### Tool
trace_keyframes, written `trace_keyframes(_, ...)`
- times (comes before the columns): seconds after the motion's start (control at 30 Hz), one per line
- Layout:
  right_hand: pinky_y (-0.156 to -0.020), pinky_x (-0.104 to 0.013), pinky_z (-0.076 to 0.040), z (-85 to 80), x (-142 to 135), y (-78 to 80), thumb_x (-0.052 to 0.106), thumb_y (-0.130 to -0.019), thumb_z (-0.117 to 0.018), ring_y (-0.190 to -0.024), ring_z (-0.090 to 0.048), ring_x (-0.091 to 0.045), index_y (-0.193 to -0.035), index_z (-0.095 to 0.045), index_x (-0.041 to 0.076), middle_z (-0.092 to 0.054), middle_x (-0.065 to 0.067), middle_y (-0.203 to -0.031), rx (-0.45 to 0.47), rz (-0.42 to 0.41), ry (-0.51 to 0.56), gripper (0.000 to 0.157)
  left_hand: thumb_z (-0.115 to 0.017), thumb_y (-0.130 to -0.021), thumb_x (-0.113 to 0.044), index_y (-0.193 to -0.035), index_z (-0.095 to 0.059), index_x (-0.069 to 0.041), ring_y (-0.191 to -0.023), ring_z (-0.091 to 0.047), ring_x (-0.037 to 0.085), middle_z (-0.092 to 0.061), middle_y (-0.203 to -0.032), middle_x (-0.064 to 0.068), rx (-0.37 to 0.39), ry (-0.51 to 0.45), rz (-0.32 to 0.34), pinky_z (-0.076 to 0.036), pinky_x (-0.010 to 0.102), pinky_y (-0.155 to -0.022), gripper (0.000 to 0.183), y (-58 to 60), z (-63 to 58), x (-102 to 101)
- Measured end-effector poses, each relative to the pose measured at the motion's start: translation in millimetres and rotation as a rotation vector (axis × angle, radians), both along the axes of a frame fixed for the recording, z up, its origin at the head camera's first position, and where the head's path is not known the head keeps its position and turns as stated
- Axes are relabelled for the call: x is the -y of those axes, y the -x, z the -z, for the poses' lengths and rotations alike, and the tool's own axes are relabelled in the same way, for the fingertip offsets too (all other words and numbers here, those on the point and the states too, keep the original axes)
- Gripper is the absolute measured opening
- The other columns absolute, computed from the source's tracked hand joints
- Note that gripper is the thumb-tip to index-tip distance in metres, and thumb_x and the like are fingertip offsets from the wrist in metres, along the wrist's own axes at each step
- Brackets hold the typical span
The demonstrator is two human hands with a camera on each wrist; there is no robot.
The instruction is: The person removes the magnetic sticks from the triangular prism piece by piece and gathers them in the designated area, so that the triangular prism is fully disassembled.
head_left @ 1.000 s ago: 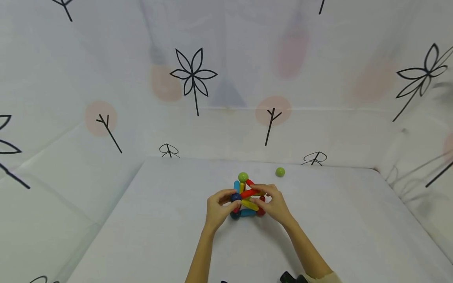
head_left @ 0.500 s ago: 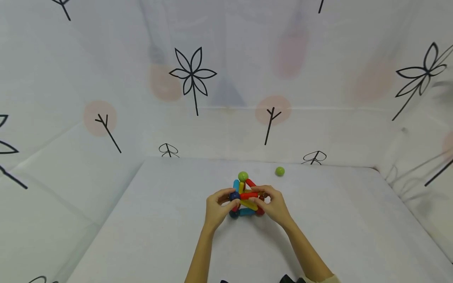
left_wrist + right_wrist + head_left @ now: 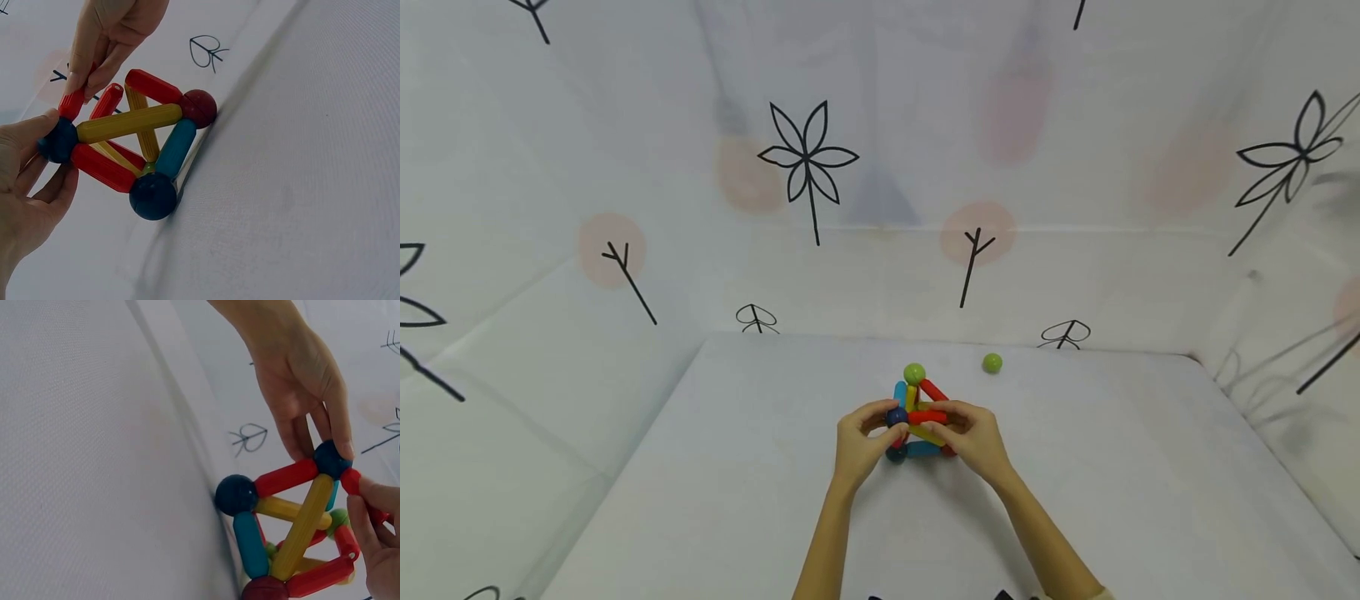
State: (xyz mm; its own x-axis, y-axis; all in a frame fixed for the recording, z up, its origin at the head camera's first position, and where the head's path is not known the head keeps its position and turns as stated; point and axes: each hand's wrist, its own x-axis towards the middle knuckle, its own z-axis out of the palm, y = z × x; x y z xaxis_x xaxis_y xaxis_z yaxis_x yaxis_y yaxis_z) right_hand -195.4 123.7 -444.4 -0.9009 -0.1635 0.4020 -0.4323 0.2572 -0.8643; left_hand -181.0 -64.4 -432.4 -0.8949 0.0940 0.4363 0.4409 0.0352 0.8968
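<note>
Both hands work on a structure of coloured rods and balls standing on the white table. My left hand [image 3: 867, 442] pinches the upper dark blue ball [image 3: 58, 140] between thumb and fingers. From that ball a yellow rod [image 3: 129, 123] slants to a dark red ball [image 3: 199, 109]. A red rod [image 3: 103, 167] joins it to the lower dark blue ball [image 3: 153, 196]. My right hand [image 3: 976, 437] pinches another red rod [image 3: 928, 417], whose end touches the upper blue ball. At the back, a green ball [image 3: 914, 373] tops the structure. Fingers partly hide the right side.
A loose green ball [image 3: 992, 362] lies near the table's back edge, right of the structure. White cloth [image 3: 880, 275] with plant drawings hangs behind and at the sides of the table [image 3: 737, 500].
My right hand has lowered slightly and turned its red rod from an upward slant to nearly level. The left hand keeps its grip on the blue ball, almost still.
</note>
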Motion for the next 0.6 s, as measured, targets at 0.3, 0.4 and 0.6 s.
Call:
trace_keyframes(0.3, -0.067, -0.02, -0.053, 6.0, 4.6, -0.5, -0.001, -0.077, -0.073, -0.072, -0.066, -0.01, -0.099, -0.067, -0.01, -0.069, -0.021, -0.096, -0.048, 0.043, 0.055, 0.025, -0.069, -0.079, 0.007, -0.105, -0.062, 0.017, -0.093, -0.061, 0.042, -0.064, -0.106, 0.029, 0.01, -0.006, -0.01, -0.051, 0.042, -0.086, 0.03, 0.5, 0.4, -0.1)
trace_keyframes(0.4, -0.065, -0.019, -0.053, 6.3, 6.3, -2.4, -0.002, -0.076, -0.073, -0.07, -0.064, -0.009, -0.098, -0.067, -0.009, -0.069, -0.02, -0.094, -0.078, 0.069, 0.058, 0.023, -0.07, -0.078, 0.007, -0.105, -0.062, 0.016, -0.093, -0.061, 0.042, -0.064, -0.106, 0.028, 0.012, -0.006, -0.017, -0.051, 0.041, -0.086, 0.029, 0.4, 0.3, 0.0)
trace_keyframes(0.6, -0.061, -0.017, -0.052, -10.4, 9.3, -12.7, -0.008, -0.072, -0.074, -0.065, -0.062, -0.013, -0.093, -0.068, -0.008, -0.068, -0.019, -0.084, -0.152, 0.16, 0.072, 0.022, -0.071, -0.078, 0.006, -0.104, -0.062, 0.016, -0.092, -0.062, 0.041, -0.064, -0.105, 0.028, 0.013, 0.0, -0.016, -0.051, 0.043, -0.085, 0.029, -0.3, -0.4, -0.3)
